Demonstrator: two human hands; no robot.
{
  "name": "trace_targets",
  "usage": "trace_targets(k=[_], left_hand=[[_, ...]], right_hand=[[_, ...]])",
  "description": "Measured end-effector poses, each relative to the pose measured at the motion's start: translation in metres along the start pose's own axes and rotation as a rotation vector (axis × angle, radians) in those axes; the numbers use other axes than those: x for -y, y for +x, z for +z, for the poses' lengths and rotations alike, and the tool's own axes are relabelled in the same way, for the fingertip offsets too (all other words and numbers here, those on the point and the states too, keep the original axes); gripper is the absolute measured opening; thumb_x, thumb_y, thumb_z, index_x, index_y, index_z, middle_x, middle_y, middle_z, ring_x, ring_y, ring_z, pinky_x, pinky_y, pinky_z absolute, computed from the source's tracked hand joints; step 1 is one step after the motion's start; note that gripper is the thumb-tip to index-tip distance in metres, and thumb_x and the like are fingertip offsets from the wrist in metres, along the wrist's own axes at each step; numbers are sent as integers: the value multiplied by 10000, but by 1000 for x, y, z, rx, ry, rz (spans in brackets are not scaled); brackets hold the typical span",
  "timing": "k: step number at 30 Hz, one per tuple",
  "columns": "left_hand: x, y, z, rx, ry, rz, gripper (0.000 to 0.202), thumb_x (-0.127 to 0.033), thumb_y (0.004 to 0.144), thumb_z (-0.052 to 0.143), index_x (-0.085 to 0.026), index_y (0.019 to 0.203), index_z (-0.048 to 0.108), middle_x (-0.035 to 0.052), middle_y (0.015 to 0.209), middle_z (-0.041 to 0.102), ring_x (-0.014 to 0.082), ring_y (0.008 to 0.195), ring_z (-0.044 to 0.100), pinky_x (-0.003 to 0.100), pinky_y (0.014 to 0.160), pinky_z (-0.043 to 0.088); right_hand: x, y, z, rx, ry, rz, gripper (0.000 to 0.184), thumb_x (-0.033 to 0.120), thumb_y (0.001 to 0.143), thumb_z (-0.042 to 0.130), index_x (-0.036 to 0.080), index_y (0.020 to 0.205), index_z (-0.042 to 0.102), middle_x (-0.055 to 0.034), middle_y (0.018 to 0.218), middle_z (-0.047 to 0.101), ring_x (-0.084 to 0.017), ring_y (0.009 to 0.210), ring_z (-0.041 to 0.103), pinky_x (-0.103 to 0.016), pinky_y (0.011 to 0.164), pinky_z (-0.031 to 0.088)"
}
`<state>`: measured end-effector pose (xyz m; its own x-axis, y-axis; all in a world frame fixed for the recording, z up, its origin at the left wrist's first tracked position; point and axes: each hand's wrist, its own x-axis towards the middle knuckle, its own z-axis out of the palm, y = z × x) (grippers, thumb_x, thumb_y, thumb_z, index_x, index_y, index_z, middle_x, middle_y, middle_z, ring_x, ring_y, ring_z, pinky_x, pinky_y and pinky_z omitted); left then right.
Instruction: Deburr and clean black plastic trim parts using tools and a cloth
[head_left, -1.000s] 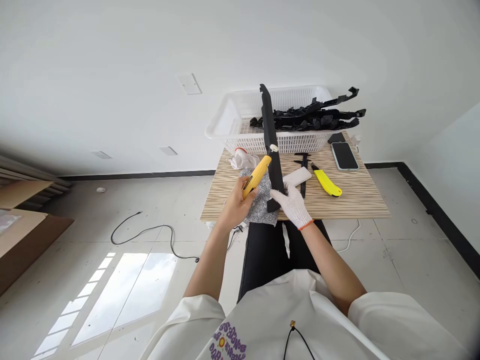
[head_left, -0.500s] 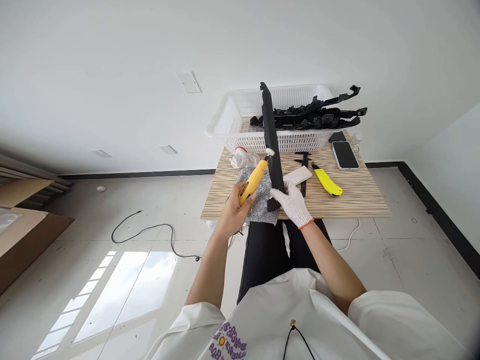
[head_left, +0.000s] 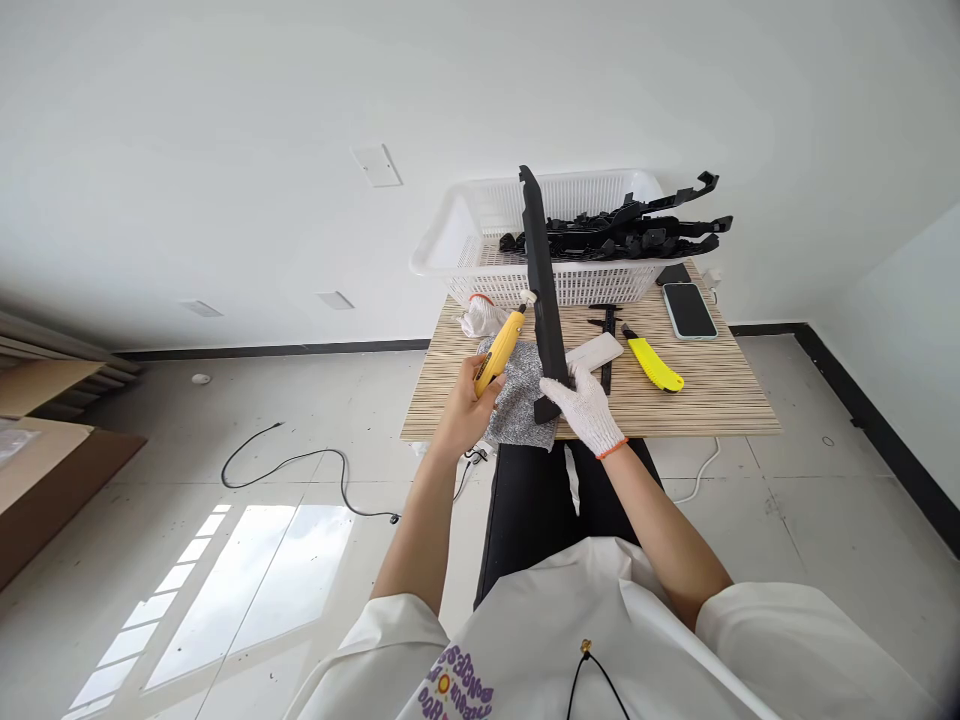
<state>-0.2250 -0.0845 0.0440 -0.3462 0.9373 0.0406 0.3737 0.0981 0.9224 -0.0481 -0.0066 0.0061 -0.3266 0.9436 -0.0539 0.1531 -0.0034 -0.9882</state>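
Note:
Bare, my left hand (head_left: 471,405) is closed round a yellow rotary tool (head_left: 498,354). The tool's pale round polishing head (head_left: 528,298) is at the left edge of a long black plastic strip (head_left: 545,285); whether they touch I cannot tell. In a white knit glove with an orange cuff, my right hand (head_left: 589,408) grips that strip near its lower end. The strip stands nearly upright in view, its top overlapping the basket. A grey cloth (head_left: 521,400) lies below the tool, and a flat white piece (head_left: 596,352) is behind my gloved fingers.
A white basket (head_left: 442,250) with several black strips (head_left: 622,238) stands at the table's back. On the wooden table (head_left: 720,400) lie a black caliper (head_left: 607,335), a yellow utility knife (head_left: 654,363), a phone (head_left: 688,311) and a white glove (head_left: 482,317). A black cable (head_left: 300,457) crosses the floor.
My left hand has shifted slightly left and up, taking the polishing head from over the strip's face to its left edge. My right hand and the strip barely differ.

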Motion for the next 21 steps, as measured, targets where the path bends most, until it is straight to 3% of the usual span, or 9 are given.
trace_targets(k=[21], left_hand=[[-6, -29, -15, 73, 89, -43, 396, -412, 942, 540, -236, 1270, 406, 52, 1061, 551, 89, 607, 478, 244, 534, 440]], right_hand=[[8, -2, -1, -22, -40, 13, 361, 528, 749, 693, 216, 925, 651, 4, 898, 707, -212, 875, 638, -350, 821, 479]])
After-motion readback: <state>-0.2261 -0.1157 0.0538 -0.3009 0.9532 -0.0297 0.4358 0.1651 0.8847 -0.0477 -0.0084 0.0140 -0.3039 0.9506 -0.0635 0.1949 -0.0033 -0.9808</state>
